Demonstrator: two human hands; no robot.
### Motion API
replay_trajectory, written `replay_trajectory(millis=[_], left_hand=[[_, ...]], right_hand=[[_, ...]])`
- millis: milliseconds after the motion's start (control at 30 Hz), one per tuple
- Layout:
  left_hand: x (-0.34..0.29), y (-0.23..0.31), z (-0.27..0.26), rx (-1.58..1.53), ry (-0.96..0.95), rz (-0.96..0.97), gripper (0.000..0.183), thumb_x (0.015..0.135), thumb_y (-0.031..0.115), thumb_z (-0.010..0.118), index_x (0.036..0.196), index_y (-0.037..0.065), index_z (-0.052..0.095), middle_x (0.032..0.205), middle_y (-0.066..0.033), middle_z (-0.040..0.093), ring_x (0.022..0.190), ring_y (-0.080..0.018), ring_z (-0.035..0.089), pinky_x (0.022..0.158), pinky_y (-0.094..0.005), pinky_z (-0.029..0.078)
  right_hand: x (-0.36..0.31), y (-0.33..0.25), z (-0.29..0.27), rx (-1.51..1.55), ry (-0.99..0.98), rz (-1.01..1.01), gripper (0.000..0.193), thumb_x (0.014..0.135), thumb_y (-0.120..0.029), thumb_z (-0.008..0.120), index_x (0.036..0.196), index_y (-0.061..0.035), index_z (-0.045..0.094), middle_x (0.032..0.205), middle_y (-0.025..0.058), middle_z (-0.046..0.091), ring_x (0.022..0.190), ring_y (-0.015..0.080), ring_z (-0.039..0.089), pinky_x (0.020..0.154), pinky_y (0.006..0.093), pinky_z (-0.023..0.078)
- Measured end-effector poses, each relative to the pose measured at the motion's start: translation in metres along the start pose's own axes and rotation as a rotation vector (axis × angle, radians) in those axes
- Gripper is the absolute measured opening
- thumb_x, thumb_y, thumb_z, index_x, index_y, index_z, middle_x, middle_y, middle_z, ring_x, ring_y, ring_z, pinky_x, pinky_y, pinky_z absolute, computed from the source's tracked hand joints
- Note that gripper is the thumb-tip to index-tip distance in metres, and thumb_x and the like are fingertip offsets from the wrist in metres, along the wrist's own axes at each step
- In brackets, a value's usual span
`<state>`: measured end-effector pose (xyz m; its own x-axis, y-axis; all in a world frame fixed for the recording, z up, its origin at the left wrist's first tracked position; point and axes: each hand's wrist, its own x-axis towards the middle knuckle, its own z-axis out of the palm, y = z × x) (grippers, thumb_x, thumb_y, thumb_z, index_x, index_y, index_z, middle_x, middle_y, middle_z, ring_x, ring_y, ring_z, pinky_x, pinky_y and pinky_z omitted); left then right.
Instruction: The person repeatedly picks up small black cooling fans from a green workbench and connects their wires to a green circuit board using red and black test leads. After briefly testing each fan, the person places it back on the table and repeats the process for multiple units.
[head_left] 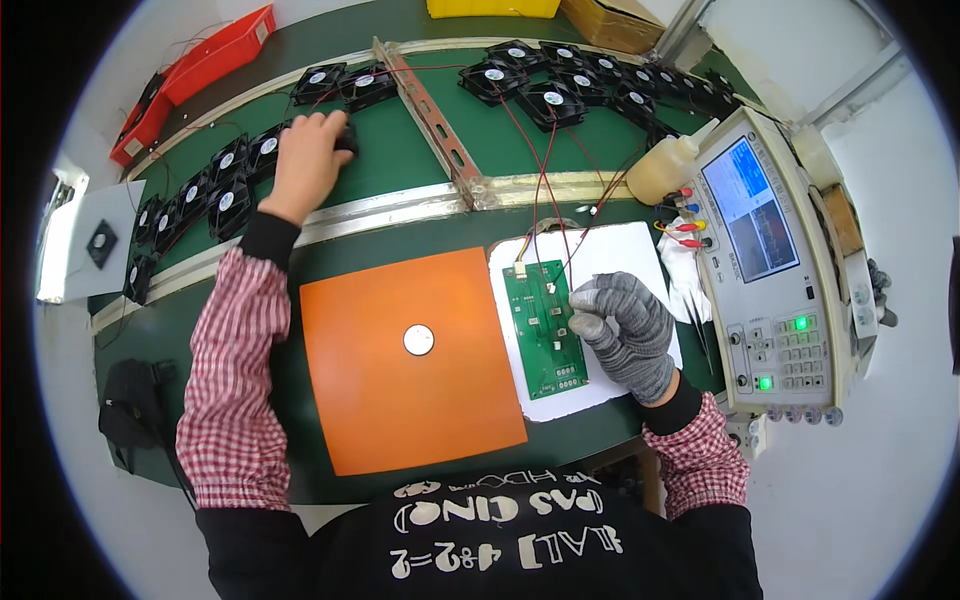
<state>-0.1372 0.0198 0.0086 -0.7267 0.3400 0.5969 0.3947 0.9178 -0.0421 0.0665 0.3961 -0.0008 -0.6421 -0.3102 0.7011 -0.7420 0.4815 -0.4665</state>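
My bare left hand (308, 165) reaches to the far side of the bench, its fingers closed on a black cooling fan (348, 138) that it mostly hides. In a grey knitted glove, my right hand (630, 332) is loosely curled beside the right edge of a green circuit board (546, 345). A small gap shows between its thumb and forefinger, with nothing visible in them. The board lies on a white pad (625, 250). Thin red and dark wires run from white connectors (520, 269) at its far end toward the fans (553, 99).
An orange panel (415, 430) with a white disc (418, 340) lies at centre. Rows of fans (230, 205) line the back. A slotted metal bar (430, 120) crosses between them. At right stand a test instrument (765, 260), a bottle (662, 168) and tweezers (700, 325).
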Motion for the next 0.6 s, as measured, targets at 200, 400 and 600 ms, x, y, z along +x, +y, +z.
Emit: replay_trajectory(millis=[200, 400, 600], left_hand=[[-0.069, 0.129, -0.093, -0.609, -0.124, 0.288, 0.033, 0.071, 0.002, 0.069, 0.101, 0.004, 0.056, 0.086, -0.0146, 0.051, 0.079, -0.0339, 0.05, 0.07, -0.0419, 0.042], [-0.116, 0.16, -0.166, -0.486, -0.011, 0.917, 0.02, 0.069, 0.008, 0.067, 0.085, 0.014, 0.057, 0.079, 0.0012, 0.05, 0.07, -0.0132, 0.052, 0.069, -0.0298, 0.05], [-0.096, 0.06, -0.161, -0.017, 0.349, 0.012, 0.037, 0.077, -0.009, 0.068, 0.111, -0.001, 0.059, 0.093, -0.0145, 0.057, 0.077, -0.0272, 0.056, 0.066, -0.0369, 0.046]], right_hand=[[0.029, -0.042, 0.007, -0.036, -0.095, -0.114, 0.058, 0.074, 0.003, 0.074, 0.129, -0.0065, 0.059, 0.125, 0.0184, 0.06, 0.11, 0.0341, 0.062, 0.093, 0.0417, 0.053], [0.018, -0.041, 0.007, 0.007, -0.266, -0.137, 0.058, 0.074, -0.004, 0.075, 0.13, -0.0059, 0.06, 0.097, 0.0103, 0.06, 0.089, 0.0315, 0.06, 0.08, 0.0422, 0.05], [0.017, -0.021, -0.023, -0.402, -0.289, 0.091, 0.017, 0.08, -0.011, 0.073, 0.097, -0.0078, 0.071, 0.098, 0.0084, 0.057, 0.092, 0.0286, 0.058, 0.078, 0.0389, 0.05]])
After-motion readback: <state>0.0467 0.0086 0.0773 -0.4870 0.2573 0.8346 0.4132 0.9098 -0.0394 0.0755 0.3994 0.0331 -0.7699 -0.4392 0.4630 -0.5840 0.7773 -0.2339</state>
